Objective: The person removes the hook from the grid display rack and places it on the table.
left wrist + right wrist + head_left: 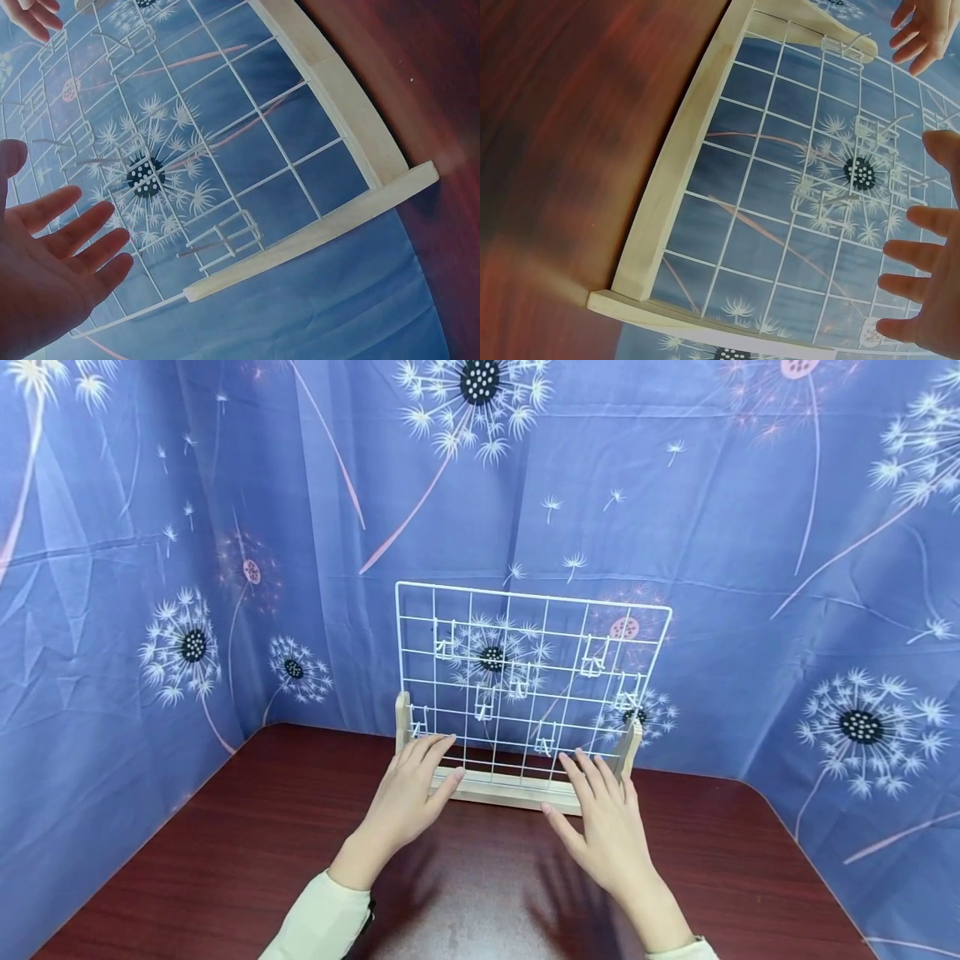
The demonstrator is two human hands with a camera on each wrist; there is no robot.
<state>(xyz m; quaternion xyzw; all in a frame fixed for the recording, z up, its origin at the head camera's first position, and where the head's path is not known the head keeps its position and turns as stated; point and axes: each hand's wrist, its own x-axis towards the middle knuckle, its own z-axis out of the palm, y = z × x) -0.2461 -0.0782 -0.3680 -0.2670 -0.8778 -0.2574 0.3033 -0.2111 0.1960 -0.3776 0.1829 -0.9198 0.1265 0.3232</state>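
Note:
A white wire grid rack (pixel 532 596) stands upright in a pale wooden base (pixel 517 790) on the table. Several white wire hooks (pixel 592 666) hang at different heights across the mesh. My left hand (pixel 405 793) is held in front of the lower left of the grid, fingers spread and holding nothing. Opposite it, my right hand (pixel 611 831) hovers before the lower right, also spread and without anything in it. In the left wrist view, a hook (pixel 229 238) sits near a wooden side post (pixel 315 232). Whether any fingertip touches the rack, I cannot tell.
The dark red wooden table (pixel 480 893) carries the rack near its back edge. Blue cloth (pixel 360 635) printed with dandelions hangs behind the table and along both sides. Pale sleeves (pixel 322 914) cover both forearms.

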